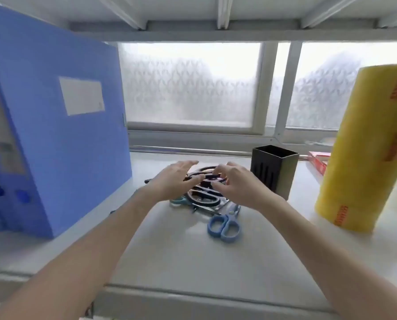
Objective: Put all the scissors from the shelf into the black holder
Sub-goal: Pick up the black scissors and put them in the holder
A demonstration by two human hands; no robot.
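A pile of scissors lies on the grey shelf [169,250]: black-handled scissors [204,198] in the middle, a teal-handled pair [177,201] at its left edge, and blue-handled scissors [225,227] nearest to me. My left hand [174,181] and my right hand [236,183] are both over the back of the pile. Their fingertips touch a black handle loop [206,175] between them. Whether either hand grips it is unclear. The black holder [273,169] stands upright and open-topped just right of my right hand.
A blue file box [54,135] stands on the left. A tall yellow roll of film [366,146] stands on the right, with a red box [317,161] behind it. A frosted window [192,88] runs along the back.
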